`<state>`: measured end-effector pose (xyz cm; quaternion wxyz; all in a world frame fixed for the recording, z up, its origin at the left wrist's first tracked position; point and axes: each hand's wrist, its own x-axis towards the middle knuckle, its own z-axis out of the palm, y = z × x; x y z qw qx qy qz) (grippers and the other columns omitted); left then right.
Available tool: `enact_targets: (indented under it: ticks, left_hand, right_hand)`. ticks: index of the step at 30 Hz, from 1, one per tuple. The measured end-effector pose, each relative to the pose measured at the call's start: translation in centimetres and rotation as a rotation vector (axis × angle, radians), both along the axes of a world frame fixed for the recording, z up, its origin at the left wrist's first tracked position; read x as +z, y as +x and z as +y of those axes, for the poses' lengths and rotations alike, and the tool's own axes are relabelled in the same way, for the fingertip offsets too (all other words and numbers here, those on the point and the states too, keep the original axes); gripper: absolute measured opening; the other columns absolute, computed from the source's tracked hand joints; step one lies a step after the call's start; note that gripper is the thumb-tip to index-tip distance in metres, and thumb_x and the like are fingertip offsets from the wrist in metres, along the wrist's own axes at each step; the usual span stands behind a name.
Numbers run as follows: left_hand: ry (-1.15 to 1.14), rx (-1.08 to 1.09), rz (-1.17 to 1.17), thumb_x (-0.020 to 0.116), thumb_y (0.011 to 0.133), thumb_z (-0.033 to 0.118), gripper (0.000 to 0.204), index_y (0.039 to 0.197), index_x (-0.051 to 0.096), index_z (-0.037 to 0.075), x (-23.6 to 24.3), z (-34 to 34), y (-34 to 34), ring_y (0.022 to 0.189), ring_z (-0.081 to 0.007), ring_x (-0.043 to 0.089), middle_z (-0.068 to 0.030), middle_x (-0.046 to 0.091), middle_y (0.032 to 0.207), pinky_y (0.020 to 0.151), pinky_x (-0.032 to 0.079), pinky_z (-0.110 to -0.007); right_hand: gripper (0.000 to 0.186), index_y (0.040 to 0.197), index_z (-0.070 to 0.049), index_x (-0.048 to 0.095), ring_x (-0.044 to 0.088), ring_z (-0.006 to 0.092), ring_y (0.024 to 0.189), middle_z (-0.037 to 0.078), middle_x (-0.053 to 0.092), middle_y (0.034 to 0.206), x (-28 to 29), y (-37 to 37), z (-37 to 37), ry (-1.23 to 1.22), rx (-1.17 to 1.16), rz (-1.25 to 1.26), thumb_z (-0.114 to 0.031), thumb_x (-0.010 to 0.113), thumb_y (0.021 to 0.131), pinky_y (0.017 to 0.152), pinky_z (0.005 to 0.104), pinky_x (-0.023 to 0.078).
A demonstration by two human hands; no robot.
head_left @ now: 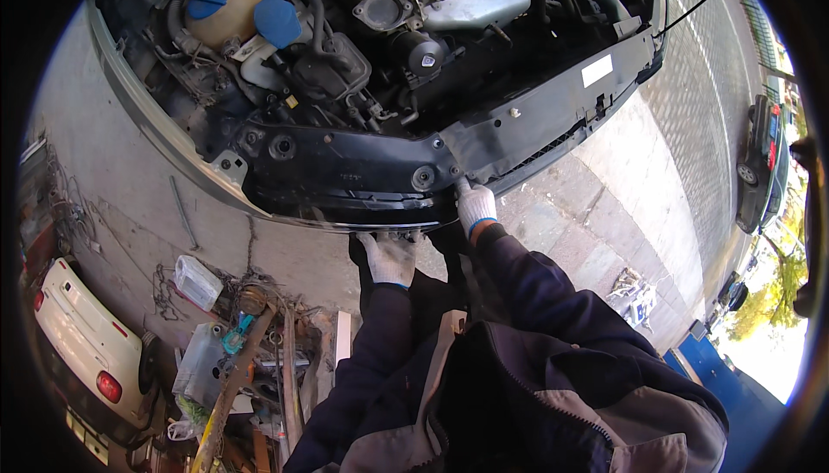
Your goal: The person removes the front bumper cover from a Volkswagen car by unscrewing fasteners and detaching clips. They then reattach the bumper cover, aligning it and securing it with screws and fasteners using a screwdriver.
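My left hand [390, 257], in a white knit glove, is at the lower front edge of the car's dark front bumper [345, 214]. Its fingers curl in at that edge, and their tips are partly hidden. Farther right, my gloved right hand [477, 207] grips the same front part, one digit lying on top near a round fastener hole. The remaining fingers of that hand are out of sight below the edge. Just behind both hands runs the black upper front panel [345, 162], with several round holes. A flat black cover [535, 119] carrying a white label adjoins it.
Beyond the panel lies the open engine bay with a blue-capped reservoir [233, 6] and an engine [475, 2]. Scrap and tools, including a long metal bar [229, 387], are piled at lower left. A light-coloured car [86, 335] stands farther left; a dark car [764, 162] is parked at right.
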<state>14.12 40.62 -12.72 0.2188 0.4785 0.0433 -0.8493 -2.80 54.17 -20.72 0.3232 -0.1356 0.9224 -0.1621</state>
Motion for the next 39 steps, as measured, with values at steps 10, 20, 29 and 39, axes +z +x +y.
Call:
enact_targets:
  ticks: [10, 20, 29, 39]
  left_hand:
    - [0.117, 0.002, -0.066, 0.052, 0.097, 0.092, 0.096, 0.147, 0.058, 0.011, 0.2, -0.8, 0.2, 0.122, -0.0257, 0.055, -0.0075, 0.060, 0.142, 0.102, 0.048, -0.047]
    - [0.110, -0.036, -0.177, 0.045, 0.100, 0.092, 0.090, 0.148, 0.059, 0.017, 1.0, -1.8, -0.8, 0.122, -0.0255, 0.054, -0.0054, 0.059, 0.148, 0.097, 0.047, -0.042]
    - [0.127, -0.022, -0.156, 0.040, 0.103, 0.090, 0.098, 0.156, 0.053, 0.008, 0.2, -1.4, -0.2, 0.141, -0.0291, 0.051, -0.0123, 0.054, 0.157, 0.120, 0.044, -0.052]
    - [0.068, -0.068, -0.152, 0.043, 0.099, 0.093, 0.109, 0.163, 0.047, 0.005, 0.4, -1.5, -0.2, 0.146, -0.0275, 0.047, -0.0131, 0.051, 0.161, 0.121, 0.044, -0.049]
  right_hand:
    - [0.063, 0.103, 0.009, 0.076, 0.070, 0.0358, 0.073, 0.023, 0.073, 0.079, 5.6, -2.0, -2.7, -0.043, -0.408, -0.281, -0.052, 0.065, 0.111, 0.070, 0.0443, 0.052]
    - [0.060, 0.095, 0.007, 0.076, 0.060, 0.0187, 0.068, 0.008, 0.067, 0.075, 7.3, -2.9, -3.0, -0.207, -0.599, -0.487, -0.051, 0.070, 0.109, 0.066, 0.0388, 0.048]
    - [0.057, 0.098, 0.006, 0.076, 0.058, 0.0174, 0.072, 0.007, 0.068, 0.079, 8.1, -3.4, -2.9, -0.201, -0.657, -0.592, -0.050, 0.075, 0.106, 0.068, 0.0364, 0.047]
    - [0.042, 0.123, 0.003, 0.080, 0.058, 0.0119, 0.083, -0.001, 0.074, 0.096, 8.0, -3.2, -2.5, -0.304, -0.686, -0.637, -0.035, 0.076, 0.107, 0.075, 0.0299, 0.047]
